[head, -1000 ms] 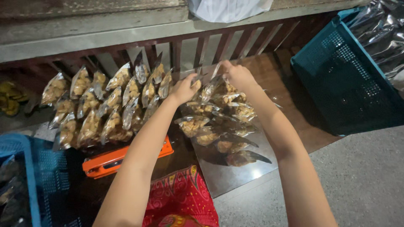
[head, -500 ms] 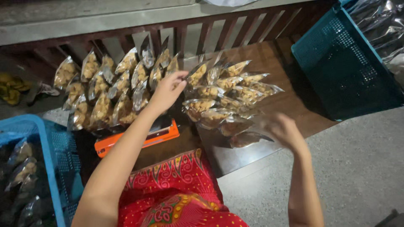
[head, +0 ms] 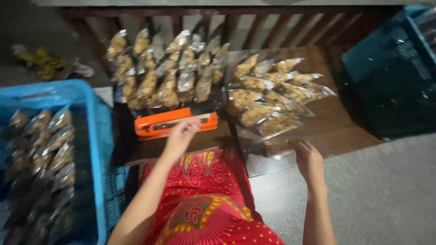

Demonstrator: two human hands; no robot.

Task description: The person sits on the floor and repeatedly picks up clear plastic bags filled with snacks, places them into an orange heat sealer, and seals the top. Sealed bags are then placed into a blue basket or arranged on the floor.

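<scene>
left hand (head: 181, 134): i see it loosely curled, touching the orange sealer (head: 176, 122)
right hand (head: 309, 159): open, fingers on a clear snack bag (head: 272, 146)
step: probably feeding bag to sealer
next: firm grip needed

Blue basket (head: 93, 136), dark teal crate (head: 390, 86), wooden railing (head: 227, 18).

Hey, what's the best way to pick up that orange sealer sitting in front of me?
Grip the orange sealer across its long bar near the middle, coming from above on the near side. It lies flat and crosswise, its near edge faces open table, and packed snack bags crowd the far side. The left hand is already at that near edge; the right hand is off by the loose bags.
</scene>
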